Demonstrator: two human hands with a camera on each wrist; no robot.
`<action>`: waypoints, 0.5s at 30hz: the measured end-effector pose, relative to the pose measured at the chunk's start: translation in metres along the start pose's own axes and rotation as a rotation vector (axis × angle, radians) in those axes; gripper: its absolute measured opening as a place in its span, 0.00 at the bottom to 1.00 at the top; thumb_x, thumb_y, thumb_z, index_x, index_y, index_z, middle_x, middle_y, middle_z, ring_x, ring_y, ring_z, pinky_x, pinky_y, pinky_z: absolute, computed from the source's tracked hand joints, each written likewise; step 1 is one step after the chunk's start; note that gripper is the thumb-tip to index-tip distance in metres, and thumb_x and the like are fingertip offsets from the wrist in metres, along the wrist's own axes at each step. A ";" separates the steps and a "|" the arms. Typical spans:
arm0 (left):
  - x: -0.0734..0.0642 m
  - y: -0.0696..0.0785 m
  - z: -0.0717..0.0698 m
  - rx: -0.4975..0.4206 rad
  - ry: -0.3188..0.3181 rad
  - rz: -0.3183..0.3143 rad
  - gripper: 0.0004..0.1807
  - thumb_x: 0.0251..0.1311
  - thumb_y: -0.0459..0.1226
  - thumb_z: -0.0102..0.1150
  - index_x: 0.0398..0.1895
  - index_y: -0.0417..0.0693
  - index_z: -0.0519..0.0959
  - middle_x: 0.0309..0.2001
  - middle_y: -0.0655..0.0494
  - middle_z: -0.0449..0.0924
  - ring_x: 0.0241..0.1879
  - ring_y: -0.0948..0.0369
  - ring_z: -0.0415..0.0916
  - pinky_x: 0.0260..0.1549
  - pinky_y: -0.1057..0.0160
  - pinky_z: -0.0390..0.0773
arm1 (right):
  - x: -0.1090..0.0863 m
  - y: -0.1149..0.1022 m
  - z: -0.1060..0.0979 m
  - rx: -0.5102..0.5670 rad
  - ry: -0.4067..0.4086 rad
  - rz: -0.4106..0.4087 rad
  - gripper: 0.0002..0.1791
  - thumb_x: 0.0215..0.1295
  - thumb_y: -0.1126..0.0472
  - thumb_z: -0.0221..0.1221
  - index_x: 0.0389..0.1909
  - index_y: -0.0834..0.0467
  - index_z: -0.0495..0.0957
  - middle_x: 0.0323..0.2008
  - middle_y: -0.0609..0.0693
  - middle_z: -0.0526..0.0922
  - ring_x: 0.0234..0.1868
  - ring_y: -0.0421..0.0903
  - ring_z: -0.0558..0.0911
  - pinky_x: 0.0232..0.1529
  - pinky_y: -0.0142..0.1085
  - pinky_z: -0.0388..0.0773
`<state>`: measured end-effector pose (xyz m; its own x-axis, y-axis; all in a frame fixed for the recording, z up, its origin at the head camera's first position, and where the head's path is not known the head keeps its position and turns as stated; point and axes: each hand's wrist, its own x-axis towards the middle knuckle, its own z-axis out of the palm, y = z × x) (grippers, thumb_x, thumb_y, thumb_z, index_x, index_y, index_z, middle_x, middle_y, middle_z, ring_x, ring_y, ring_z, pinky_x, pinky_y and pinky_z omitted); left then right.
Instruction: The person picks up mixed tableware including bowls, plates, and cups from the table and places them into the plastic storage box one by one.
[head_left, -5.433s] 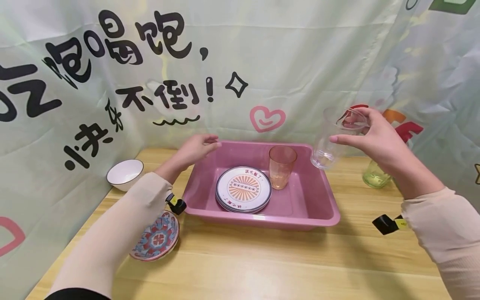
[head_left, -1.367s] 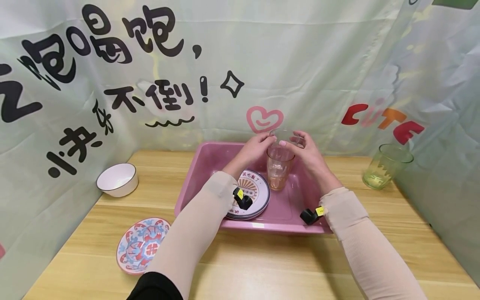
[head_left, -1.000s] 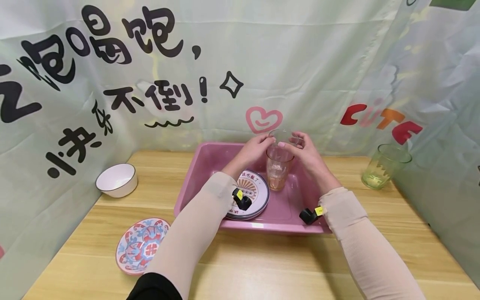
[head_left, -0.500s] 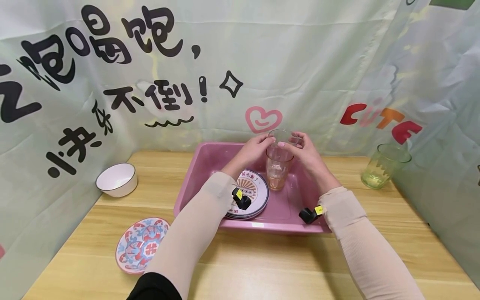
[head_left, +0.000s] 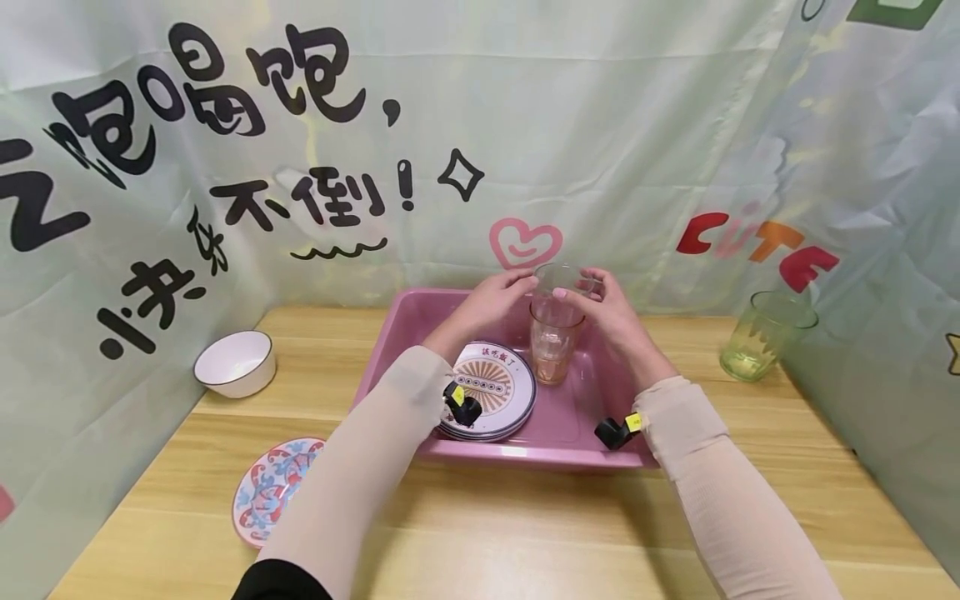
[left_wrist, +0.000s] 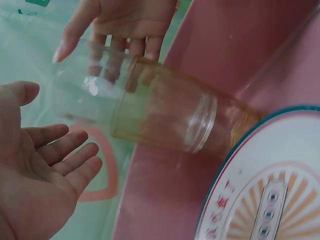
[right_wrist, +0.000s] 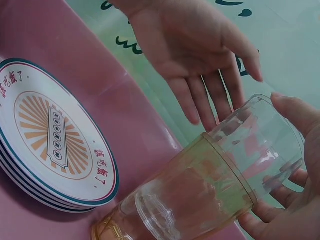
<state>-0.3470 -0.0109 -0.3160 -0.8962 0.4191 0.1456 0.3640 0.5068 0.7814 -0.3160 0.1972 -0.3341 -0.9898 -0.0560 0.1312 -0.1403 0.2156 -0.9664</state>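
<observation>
A clear drinking glass (head_left: 550, 287) stands nested inside an amber glass (head_left: 551, 373), its upper part above the amber rim. My right hand (head_left: 617, 319) holds the clear glass near its top, thumb by the rim and fingers on the far side, as the right wrist view shows. On the left, my left hand (left_wrist: 37, 170) is relaxed with palm towards the glass and a gap between them. The amber glass is in a pink tub (head_left: 577, 454), beside stacked white plates (right_wrist: 75, 100) with a sunburst print. My left wrist overlaps part of the stack in the head view.
A green glass (head_left: 765, 337) stands at the table's right. To the left are a white bowl (head_left: 236, 367) with a dark rim and a red-and-blue patterned dish (head_left: 270, 487), partly behind my left sleeve. A printed cloth (head_left: 600, 125) hangs behind the tub.
Earlier my right hand held the clear glass at the tub's right side; it then came to sit inside the amber glass. In the last half second my left hand has drawn slightly left from it.
</observation>
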 end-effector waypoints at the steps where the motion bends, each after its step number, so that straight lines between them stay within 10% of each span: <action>1: -0.001 0.000 -0.004 0.012 -0.001 0.002 0.31 0.74 0.54 0.42 0.72 0.47 0.65 0.70 0.50 0.65 0.69 0.52 0.61 0.68 0.54 0.59 | 0.000 0.000 0.000 0.000 0.002 0.002 0.50 0.61 0.48 0.66 0.75 0.61 0.48 0.70 0.62 0.59 0.70 0.57 0.59 0.67 0.51 0.61; 15: -0.037 -0.003 -0.064 0.161 -0.013 -0.010 0.31 0.73 0.54 0.44 0.70 0.45 0.66 0.68 0.49 0.68 0.67 0.53 0.64 0.66 0.55 0.63 | -0.001 0.000 0.000 0.022 -0.004 0.011 0.50 0.61 0.49 0.67 0.75 0.61 0.48 0.70 0.62 0.58 0.70 0.57 0.58 0.68 0.52 0.59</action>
<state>-0.3306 -0.0761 -0.2849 -0.8971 0.4223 0.1299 0.3919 0.6250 0.6751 -0.3153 0.1974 -0.3340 -0.9912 -0.0579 0.1194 -0.1285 0.1947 -0.9724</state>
